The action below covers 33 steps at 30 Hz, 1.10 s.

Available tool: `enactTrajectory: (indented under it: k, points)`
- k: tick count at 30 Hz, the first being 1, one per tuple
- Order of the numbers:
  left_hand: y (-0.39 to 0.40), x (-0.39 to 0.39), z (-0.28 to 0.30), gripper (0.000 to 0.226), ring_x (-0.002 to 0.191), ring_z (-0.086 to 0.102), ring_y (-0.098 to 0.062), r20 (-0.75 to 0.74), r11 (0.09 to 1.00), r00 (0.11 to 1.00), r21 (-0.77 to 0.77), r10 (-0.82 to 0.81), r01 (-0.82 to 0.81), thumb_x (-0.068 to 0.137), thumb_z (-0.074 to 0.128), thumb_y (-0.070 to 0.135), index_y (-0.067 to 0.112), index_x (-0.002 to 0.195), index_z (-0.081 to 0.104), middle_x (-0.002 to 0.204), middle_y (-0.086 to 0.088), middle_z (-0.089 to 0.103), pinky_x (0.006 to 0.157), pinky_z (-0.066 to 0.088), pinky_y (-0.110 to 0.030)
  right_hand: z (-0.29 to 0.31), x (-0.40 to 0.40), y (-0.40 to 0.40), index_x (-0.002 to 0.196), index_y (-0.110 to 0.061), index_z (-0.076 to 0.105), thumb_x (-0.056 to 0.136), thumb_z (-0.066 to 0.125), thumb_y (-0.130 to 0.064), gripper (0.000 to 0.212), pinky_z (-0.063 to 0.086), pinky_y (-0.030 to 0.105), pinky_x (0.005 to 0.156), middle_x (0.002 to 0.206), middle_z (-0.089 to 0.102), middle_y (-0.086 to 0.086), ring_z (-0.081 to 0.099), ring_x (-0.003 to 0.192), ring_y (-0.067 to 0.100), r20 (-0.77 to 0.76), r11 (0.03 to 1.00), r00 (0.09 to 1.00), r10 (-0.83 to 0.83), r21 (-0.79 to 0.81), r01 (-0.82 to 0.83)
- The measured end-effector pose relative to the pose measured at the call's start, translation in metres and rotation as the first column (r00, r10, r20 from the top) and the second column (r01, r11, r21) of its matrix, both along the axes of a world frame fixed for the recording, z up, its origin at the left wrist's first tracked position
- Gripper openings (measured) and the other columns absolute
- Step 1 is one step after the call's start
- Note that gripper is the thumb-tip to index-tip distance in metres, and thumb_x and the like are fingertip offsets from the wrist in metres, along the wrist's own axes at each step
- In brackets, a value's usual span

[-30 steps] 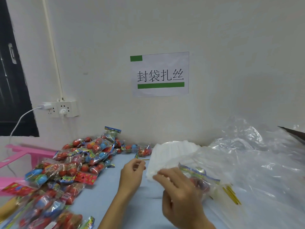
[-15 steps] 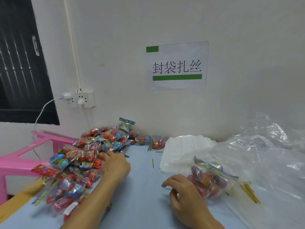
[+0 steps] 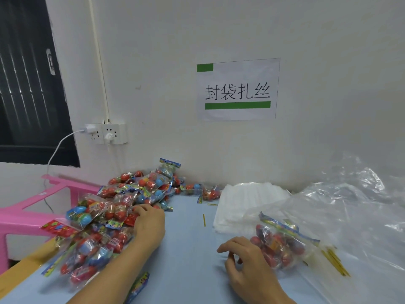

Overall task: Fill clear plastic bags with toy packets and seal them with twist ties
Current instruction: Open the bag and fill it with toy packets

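A heap of toy packets (image 3: 122,207) with red and blue balls covers the left of the blue table (image 3: 188,260). My left hand (image 3: 149,224) lies on the heap, its fingers curled into a red toy packet (image 3: 129,217). My right hand (image 3: 247,260) rests on the table with loosely bent fingers and holds nothing. Just to its right lies a filled clear bag (image 3: 282,244) of packets. A loose yellow twist tie (image 3: 204,220) lies between my hands, and a bundle of twist ties (image 3: 335,262) sits at the right. A stack of flat clear bags (image 3: 247,200) lies behind.
Crumpled clear plastic sheeting (image 3: 355,211) fills the right side. A pink plastic stool (image 3: 26,218) stands left of the table's wooden edge (image 3: 24,262). A wall socket (image 3: 106,133) with a white cable and a paper sign (image 3: 237,89) are on the wall.
My left hand dropped the twist tie and moved left onto the packet heap. My right hand came off the filled bag and sank to the table.
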<state>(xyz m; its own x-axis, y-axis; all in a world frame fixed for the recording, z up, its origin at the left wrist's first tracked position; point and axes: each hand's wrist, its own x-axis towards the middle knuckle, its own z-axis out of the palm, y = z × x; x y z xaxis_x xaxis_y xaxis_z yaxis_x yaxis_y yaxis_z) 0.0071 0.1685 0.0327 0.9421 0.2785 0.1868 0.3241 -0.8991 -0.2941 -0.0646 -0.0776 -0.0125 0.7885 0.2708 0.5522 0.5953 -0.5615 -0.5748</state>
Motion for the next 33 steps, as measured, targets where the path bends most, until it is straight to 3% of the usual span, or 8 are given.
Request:
enactTrajectory:
  k: [9,12,14,17,20,28,30,33]
  points:
    - [-0.039,-0.015,0.008,0.039,0.107,0.060,-0.024,0.258,0.979,0.951,-0.062,-0.170,0.192,0.084,0.050,-0.001,0.026,0.111,0.061,0.107,0.000,0.066,0.076,0.040,-0.031,0.001,0.001,0.000,0.096,-0.025,0.074,0.078,0.054,-0.013,0.030,0.037,0.003,0.071,0.089,0.062,-0.023,0.056,0.089,-0.006,0.001,1.000,1.000,-0.010,-0.004,0.010]
    - [-0.055,-0.018,0.014,0.040,0.103,0.058,-0.023,0.464,0.927,0.859,-0.180,-0.216,0.330,0.092,0.047,0.004,0.030,0.122,0.053,0.106,0.001,0.063,0.070,0.039,-0.031,0.002,0.000,-0.001,0.104,-0.025,0.072,0.080,0.054,-0.011,0.033,0.039,0.005,0.071,0.093,0.064,-0.018,0.057,0.090,-0.004,0.003,1.000,1.000,-0.015,0.005,0.015]
    - [-0.064,-0.020,0.017,0.028,0.096,0.061,-0.024,0.633,0.804,0.755,-0.352,-0.173,0.479,0.100,0.047,0.014,0.027,0.124,0.050,0.101,-0.001,0.064,0.067,0.045,-0.032,0.004,-0.002,0.000,0.109,-0.023,0.071,0.082,0.056,-0.006,0.034,0.043,0.007,0.071,0.096,0.064,-0.018,0.059,0.091,-0.003,0.012,1.000,1.000,-0.020,0.025,0.019]
    - [-0.082,-0.025,0.015,0.013,0.081,0.066,-0.025,0.728,0.440,0.686,-0.611,-0.014,0.658,0.100,0.052,0.022,0.030,0.109,0.051,0.089,0.002,0.069,0.074,0.054,-0.041,0.008,-0.005,0.003,0.120,-0.019,0.065,0.084,0.060,0.000,0.041,0.049,0.010,0.071,0.106,0.059,-0.019,0.057,0.097,-0.005,0.073,0.998,0.997,-0.034,0.049,0.031]
    - [-0.094,-0.032,0.011,0.020,0.073,0.065,-0.010,0.729,0.199,0.659,-0.685,0.186,0.701,0.094,0.064,0.024,0.037,0.100,0.049,0.081,0.004,0.069,0.064,0.050,-0.021,0.011,-0.009,0.006,0.137,-0.028,0.047,0.088,0.063,-0.012,0.053,0.048,0.011,0.086,0.129,0.049,-0.017,0.053,0.108,-0.007,0.109,0.998,0.992,-0.062,0.014,0.061]
    - [-0.096,-0.043,0.005,0.030,0.054,0.058,-0.001,0.718,0.007,0.691,-0.694,0.080,0.720,0.077,0.082,0.038,0.028,0.090,0.057,0.064,0.013,0.065,0.055,0.048,-0.014,0.015,-0.011,0.007,0.153,-0.011,0.030,0.071,0.082,-0.033,0.099,0.034,0.025,0.113,0.154,0.037,0.002,0.039,0.141,0.013,0.274,0.980,0.960,-0.060,-0.169,0.110]
    - [-0.101,-0.046,0.005,0.028,0.055,0.061,-0.003,0.709,-0.015,0.703,-0.703,0.055,0.711,0.078,0.081,0.038,0.027,0.089,0.058,0.062,0.013,0.066,0.056,0.049,-0.015,0.014,-0.010,0.010,0.154,-0.022,0.009,0.080,0.075,-0.039,0.101,0.023,0.021,0.119,0.160,0.019,-0.008,0.026,0.147,0.007,0.177,0.985,0.984,-0.030,-0.162,0.059]
    - [-0.103,-0.047,0.005,0.022,0.069,0.071,-0.015,0.680,-0.158,0.733,-0.724,0.002,0.672,0.083,0.079,0.029,0.021,0.095,0.062,0.074,0.001,0.073,0.057,0.056,-0.025,0.013,-0.010,0.010,0.155,-0.021,0.014,0.081,0.076,-0.038,0.098,0.012,0.005,0.115,0.156,0.025,-0.015,0.033,0.139,-0.001,0.150,0.991,0.983,-0.102,-0.073,0.114]
